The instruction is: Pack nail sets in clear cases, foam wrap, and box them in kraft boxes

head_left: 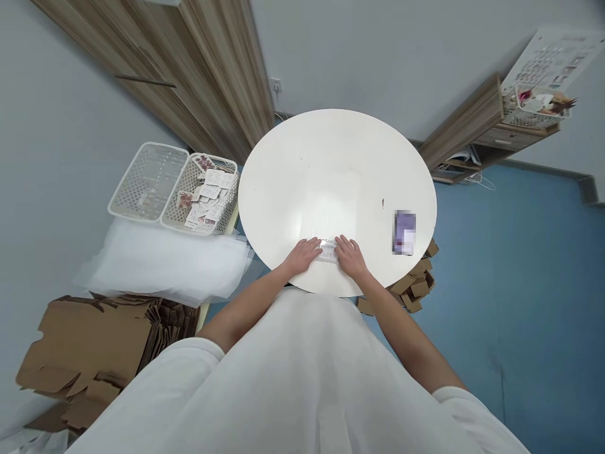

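Observation:
On the near part of the round white table (274, 189) lies a small clear plastic case (328, 251); its contents are too small to make out. My left hand (304, 253) holds its left end, fingers bent over the edge. At the opposite end, my right hand (350, 255) grips the case with its fingers pointing forward. A thin, pale translucent sheet (331, 205) stretches away from the case across the tabletop. Part of the case is covered by my fingers.
Right of my hands is a blurred purple item (404, 232). Two white baskets stand left: one with clear plastic pieces (113, 205), one with cards (210, 195). Below them are translucent sheets (174, 258) and flattened cardboard (94, 340). Small cardboard boxes (413, 284) lie beneath the table's right edge.

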`<move>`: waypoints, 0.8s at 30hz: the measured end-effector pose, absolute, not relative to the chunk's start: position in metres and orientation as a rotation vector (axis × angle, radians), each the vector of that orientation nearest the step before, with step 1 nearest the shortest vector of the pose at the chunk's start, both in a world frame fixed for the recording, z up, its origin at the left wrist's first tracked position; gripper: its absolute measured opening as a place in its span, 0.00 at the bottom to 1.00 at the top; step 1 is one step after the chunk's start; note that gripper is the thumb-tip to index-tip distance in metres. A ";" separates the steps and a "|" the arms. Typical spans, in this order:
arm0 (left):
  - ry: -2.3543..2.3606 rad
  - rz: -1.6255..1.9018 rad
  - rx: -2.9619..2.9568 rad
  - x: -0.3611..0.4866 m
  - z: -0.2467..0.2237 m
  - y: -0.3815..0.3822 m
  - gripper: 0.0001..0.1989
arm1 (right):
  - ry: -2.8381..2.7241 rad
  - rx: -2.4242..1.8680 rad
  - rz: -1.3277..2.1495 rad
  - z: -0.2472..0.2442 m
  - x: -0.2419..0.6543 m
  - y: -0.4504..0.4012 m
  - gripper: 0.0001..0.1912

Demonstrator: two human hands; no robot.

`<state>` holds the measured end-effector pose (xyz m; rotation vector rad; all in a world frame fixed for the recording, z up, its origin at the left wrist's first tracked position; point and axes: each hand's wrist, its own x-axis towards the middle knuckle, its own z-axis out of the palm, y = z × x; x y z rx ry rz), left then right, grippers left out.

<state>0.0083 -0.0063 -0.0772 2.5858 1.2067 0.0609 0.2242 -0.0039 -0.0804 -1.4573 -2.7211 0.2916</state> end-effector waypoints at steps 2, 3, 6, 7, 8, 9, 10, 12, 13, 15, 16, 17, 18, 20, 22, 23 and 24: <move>1.166 0.061 2.586 0.010 -0.076 -0.004 0.19 | -2.766 -1.419 0.353 -0.078 0.226 -0.003 0.12; 1.148 0.059 2.579 0.011 -0.075 -0.003 0.20 | -2.787 -1.408 0.380 -0.077 0.227 -0.002 0.13; 1.143 0.039 2.533 0.017 -0.074 0.003 0.21 | -2.823 -1.422 0.442 -0.075 0.225 0.000 0.19; 1.150 0.036 2.514 0.019 -0.073 0.004 0.20 | -2.825 -1.436 0.462 -0.074 0.224 -0.001 0.20; 1.156 0.041 2.496 0.021 -0.073 0.006 0.19 | -2.822 -1.449 0.483 -0.073 0.222 -0.001 0.20; 1.159 0.051 2.478 0.022 -0.072 0.006 0.18 | -2.814 -1.462 0.504 -0.072 0.221 -0.003 0.20; 1.156 0.065 2.459 0.022 -0.071 0.006 0.18 | -2.801 -1.471 0.529 -0.071 0.219 -0.006 0.20; 1.134 0.083 2.414 0.021 -0.067 0.003 0.19 | -2.763 -1.483 0.597 -0.066 0.216 -0.014 0.19; 1.113 0.081 2.389 0.019 -0.065 0.000 0.19 | -2.737 -1.491 0.648 -0.063 0.214 -0.020 0.19; 1.062 0.055 2.338 0.014 -0.060 -0.007 0.19 | -2.676 -1.519 0.787 -0.056 0.212 -0.033 0.19; 1.038 0.035 2.313 0.011 -0.057 -0.010 0.19 | -2.645 -1.540 0.862 -0.053 0.211 -0.039 0.19; 1.020 0.014 2.287 0.009 -0.055 -0.013 0.18 | -2.614 -1.561 0.930 -0.051 0.210 -0.044 0.18; 1.011 -0.004 2.260 0.007 -0.053 -0.016 0.17 | -2.580 -1.580 0.983 -0.048 0.209 -0.049 0.16; 1.020 -0.029 2.204 0.005 -0.051 -0.017 0.15 | -2.500 -1.608 1.033 -0.045 0.209 -0.052 0.14; 1.059 -0.019 2.149 0.006 -0.050 -0.014 0.14 | -2.401 -1.632 1.040 -0.043 0.210 -0.049 0.12; 1.081 0.000 2.126 0.007 -0.050 -0.010 0.13 | -2.351 -1.646 1.049 -0.043 0.212 -0.045 0.11; 1.102 0.021 2.104 0.007 -0.050 -0.005 0.12 | -2.302 -1.665 1.070 -0.042 0.213 -0.040 0.11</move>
